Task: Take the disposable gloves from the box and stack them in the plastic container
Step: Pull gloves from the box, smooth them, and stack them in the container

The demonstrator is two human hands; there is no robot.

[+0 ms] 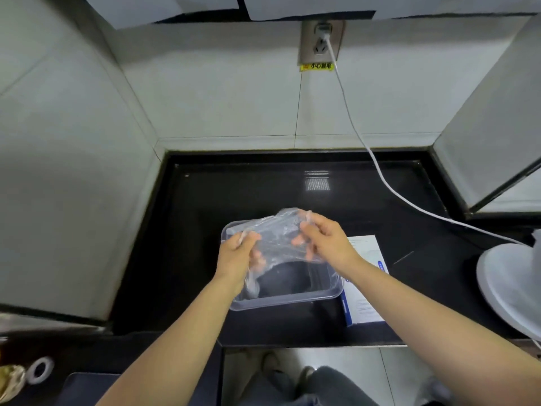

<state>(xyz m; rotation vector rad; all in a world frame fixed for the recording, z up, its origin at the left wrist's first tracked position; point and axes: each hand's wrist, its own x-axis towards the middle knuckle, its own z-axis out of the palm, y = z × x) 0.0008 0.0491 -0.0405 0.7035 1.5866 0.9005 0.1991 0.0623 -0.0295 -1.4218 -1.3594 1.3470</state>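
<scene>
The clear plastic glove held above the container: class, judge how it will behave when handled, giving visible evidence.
The glove is probably floppy: it crumples and sags between the left hand and right hand. Likely very light: fingertip pinches carry it. It may cling or drift rather than drop flat into the container.

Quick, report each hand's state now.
Left hand: closed, gripping the left edge of a clear disposable glove above the plastic container.
Right hand: closed, gripping the glove's right edge.
</scene>
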